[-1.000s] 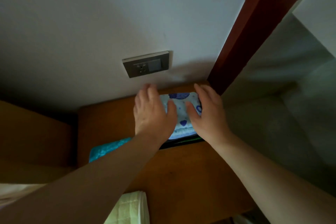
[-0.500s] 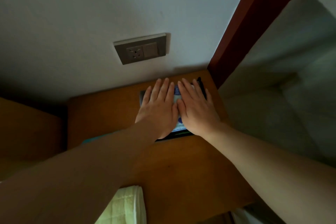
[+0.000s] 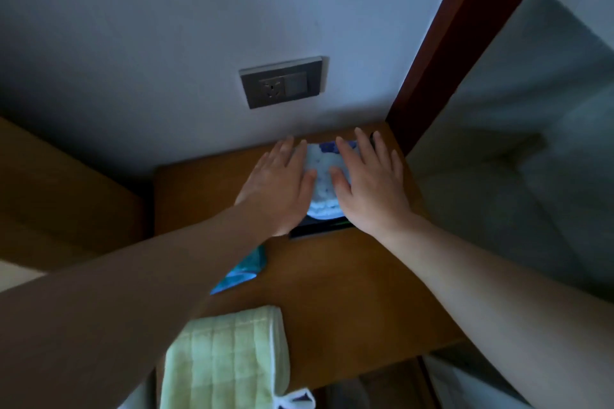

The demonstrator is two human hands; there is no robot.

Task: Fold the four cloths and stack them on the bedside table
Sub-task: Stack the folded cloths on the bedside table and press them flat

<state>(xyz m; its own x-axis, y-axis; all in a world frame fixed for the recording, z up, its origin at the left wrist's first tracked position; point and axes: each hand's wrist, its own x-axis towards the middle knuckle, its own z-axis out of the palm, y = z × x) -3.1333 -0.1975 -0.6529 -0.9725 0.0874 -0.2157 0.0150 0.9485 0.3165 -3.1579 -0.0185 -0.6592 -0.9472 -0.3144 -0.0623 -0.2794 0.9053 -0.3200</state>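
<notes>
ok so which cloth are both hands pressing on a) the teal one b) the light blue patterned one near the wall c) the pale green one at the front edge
B: the left hand and right hand lie flat on the light blue patterned cloth near the wall; the green cloth and teal cloth sit nearer the front.

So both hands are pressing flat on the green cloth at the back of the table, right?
No: the head view shows the left hand and right hand pressing flat on the white, blue-printed cloth at the back of the table. The green cloth lies at the front edge.
</notes>
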